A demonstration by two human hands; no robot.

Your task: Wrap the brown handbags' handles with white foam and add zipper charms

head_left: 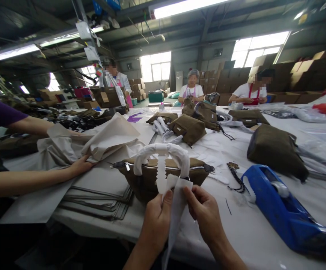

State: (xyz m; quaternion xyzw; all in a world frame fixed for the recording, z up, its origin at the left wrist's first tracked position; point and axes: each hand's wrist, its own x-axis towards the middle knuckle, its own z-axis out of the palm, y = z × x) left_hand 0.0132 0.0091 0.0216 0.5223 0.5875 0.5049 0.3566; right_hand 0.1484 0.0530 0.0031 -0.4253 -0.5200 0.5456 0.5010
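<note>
An olive-brown handbag (148, 180) stands upright before me on the table, its zipper along the top edge. White wrapping covers its arched handles (181, 155), and a notched white strip (161, 174) hangs down from them. Between my hands a long white paper strip (177, 206) lies against the base of the right handle end and trails toward me. My left hand (157, 215) pinches this strip with thumb and fingers. At its upper right corner, my right hand (204, 206) grips the same paper between thumb and index finger.
A blue tape dispenser (281, 206) stands at right, near a dark chain (234, 176). More olive bags (275, 150) lie beyond. At left, a co-worker's hands (81, 167) handle grey-beige fabric (109, 138) above stacked flat grey pieces (95, 202). Several people work across the table.
</note>
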